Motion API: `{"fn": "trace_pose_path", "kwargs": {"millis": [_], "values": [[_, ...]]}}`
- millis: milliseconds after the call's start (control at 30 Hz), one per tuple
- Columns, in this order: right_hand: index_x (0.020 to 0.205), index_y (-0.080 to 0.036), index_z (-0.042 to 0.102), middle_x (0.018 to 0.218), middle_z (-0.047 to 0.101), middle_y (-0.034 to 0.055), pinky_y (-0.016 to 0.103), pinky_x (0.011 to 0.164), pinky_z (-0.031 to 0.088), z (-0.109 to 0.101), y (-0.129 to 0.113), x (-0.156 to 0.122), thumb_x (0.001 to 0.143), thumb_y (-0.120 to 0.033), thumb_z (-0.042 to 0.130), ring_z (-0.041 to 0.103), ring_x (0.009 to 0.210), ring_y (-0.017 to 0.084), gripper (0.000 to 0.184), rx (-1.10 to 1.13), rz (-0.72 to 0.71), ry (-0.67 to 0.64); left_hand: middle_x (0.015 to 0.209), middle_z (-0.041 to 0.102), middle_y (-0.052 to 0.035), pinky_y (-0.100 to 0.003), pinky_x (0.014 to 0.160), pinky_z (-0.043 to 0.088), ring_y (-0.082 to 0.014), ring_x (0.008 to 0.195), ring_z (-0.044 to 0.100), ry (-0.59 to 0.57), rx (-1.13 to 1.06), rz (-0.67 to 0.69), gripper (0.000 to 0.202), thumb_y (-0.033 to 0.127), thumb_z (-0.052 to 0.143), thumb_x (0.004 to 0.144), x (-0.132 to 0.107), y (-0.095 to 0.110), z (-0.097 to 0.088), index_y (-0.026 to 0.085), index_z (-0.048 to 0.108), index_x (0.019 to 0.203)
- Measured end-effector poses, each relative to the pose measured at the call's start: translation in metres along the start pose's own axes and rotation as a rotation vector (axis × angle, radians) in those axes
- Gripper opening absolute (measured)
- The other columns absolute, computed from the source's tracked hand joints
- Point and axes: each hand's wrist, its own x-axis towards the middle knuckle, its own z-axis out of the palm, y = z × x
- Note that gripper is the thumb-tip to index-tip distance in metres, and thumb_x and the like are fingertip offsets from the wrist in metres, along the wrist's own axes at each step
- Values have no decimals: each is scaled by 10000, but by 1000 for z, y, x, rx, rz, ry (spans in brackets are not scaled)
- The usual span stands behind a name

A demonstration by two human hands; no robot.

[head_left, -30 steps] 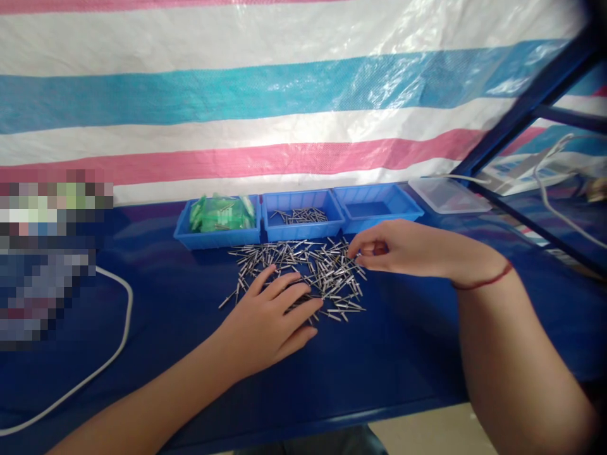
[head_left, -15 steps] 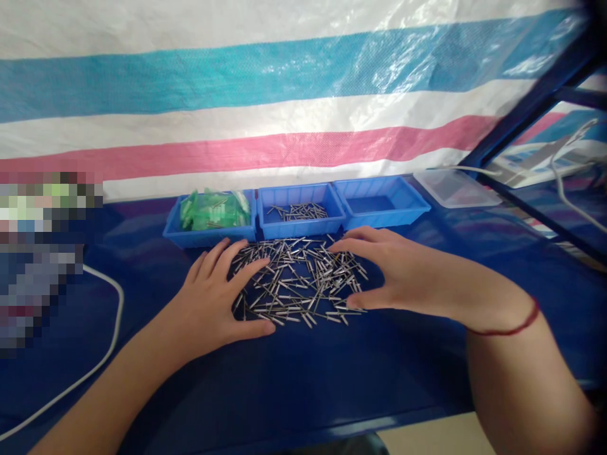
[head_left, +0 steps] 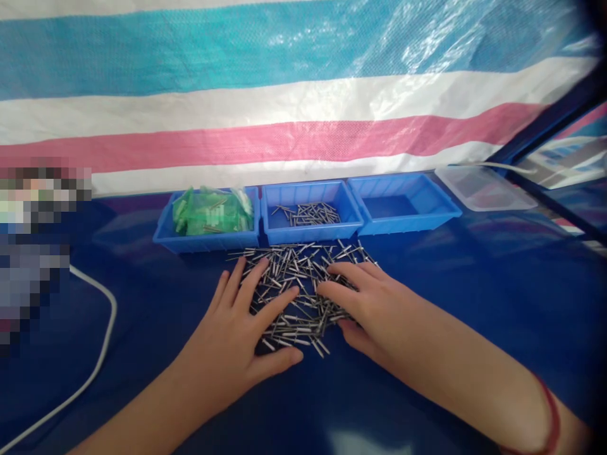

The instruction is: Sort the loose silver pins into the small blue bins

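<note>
A loose pile of silver blind rivets is spread on the blue table between my hands. My left hand rests on the pile's left side, fingers spread and thumb stretched out along its near edge. On the right side, my right hand lies over the rivets with fingers apart; its thumb is partly tucked below. Neither hand grips a rivet that I can see. Some rivets are hidden beneath the fingers. Just behind the pile, the middle blue bin holds more rivets.
The left blue bin contains green plastic packets. Beside the middle one is a right blue bin, then a clear plastic lid. A white cable curves across the left side. A striped sheet hangs behind.
Both hands have pressed inward on the pile, which is now narrower. My right hand has moved in over its right side. The camera view has shifted closer.
</note>
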Motion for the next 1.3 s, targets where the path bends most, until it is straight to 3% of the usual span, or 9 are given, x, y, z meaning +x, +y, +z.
{"fn": "trace_pose_path", "kwargs": {"millis": [167,400,533,667,867,1000,1133,1300], "values": [[989,-220,622,1081,605,98,460,811,531,3,0,5,743,30,541,587,977,275,360,-9,4,-24,1465,328,-96,-648,1047,315,-394,1371,239,57,-45,18,506,434,534,883,1,13,3,332,450,1372],[902,-220,627,959,642,56,397,767,550,-8,1,10,821,-27,528,609,871,224,231,131,-5,62,1396,363,-137,-601,1057,345,-358,1325,321,117,-98,-24,541,377,560,865,2,17,4,260,428,1377],[1095,-253,602,1101,639,47,311,832,542,-13,-5,13,905,-140,487,624,949,176,249,327,-69,220,1383,358,-164,-628,1056,314,-397,1343,281,166,-77,-24,651,474,587,823,4,13,2,227,383,1390],[1160,-256,577,1155,632,56,314,867,529,-19,4,10,907,-176,483,624,1013,190,282,320,-37,286,1414,307,-191,-675,1059,241,-449,1375,199,229,-43,-116,804,609,600,750,5,8,0,208,339,1395],[1077,-222,626,1023,671,98,423,752,538,-21,42,-6,829,-336,585,653,875,278,276,50,97,173,1507,199,-229,-664,1064,224,-444,1400,156,152,-19,-233,972,703,556,728,5,2,7,176,199,1463],[1164,-198,587,1101,649,136,468,780,517,-13,54,-15,754,-403,666,639,920,336,465,-42,177,116,1520,193,-247,-646,1078,210,-423,1408,159,110,28,-224,984,716,518,745,6,0,11,157,172,1478],[1292,-167,477,1192,607,159,444,782,524,-6,52,-14,707,-360,696,640,952,339,653,-29,223,50,1512,226,-243,-637,1087,206,-418,1402,189,109,45,-209,985,712,517,744,7,-1,12,147,185,1479],[1137,-179,565,1134,626,123,421,800,522,-5,42,-7,741,-262,650,638,957,295,413,27,183,-18,1466,307,-225,-638,1083,228,-413,1379,248,149,11,-174,964,697,546,733,8,0,13,162,214,1463]]}}
